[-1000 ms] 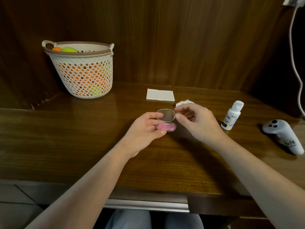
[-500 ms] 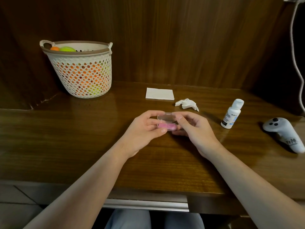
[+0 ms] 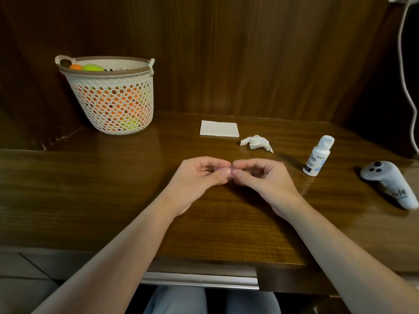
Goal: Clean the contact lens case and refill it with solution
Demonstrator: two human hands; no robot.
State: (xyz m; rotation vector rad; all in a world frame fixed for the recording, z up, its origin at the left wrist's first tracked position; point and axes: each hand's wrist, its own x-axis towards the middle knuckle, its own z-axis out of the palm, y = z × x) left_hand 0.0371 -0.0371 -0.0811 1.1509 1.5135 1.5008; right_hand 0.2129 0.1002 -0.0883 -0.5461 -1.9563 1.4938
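Both hands meet over the middle of the wooden surface (image 3: 113,189), fingertips almost touching. The left hand (image 3: 199,177) and the right hand (image 3: 260,177) each pinch one end of the contact lens case (image 3: 229,172), thumb below and fingers curled over the top. The case is almost wholly covered by the fingers (only a pale pinkish sliver shows between the two thumbs), so whether its lid is fully down cannot be told. It sits low, at or just above the wood.

To the right, well apart from the hands, the solution bottle (image 3: 318,156) stands upright, white with a white cap on and a blue-printed label. Farther right a grey controller (image 3: 390,183) lies on its side near the edge of the surface. Behind the hands a crumpled tissue (image 3: 256,142) rests beside a flat folded white napkin (image 3: 219,128), the two near each other but not touching.

At the back left a white perforated basket (image 3: 113,103) with a brown rim stands against the wood panel wall, with orange and yellow-green balls showing through its holes and over its rim. A white cable (image 3: 405,75) hangs down the right side of the view. Both forearms reach in from the bottom, bare.
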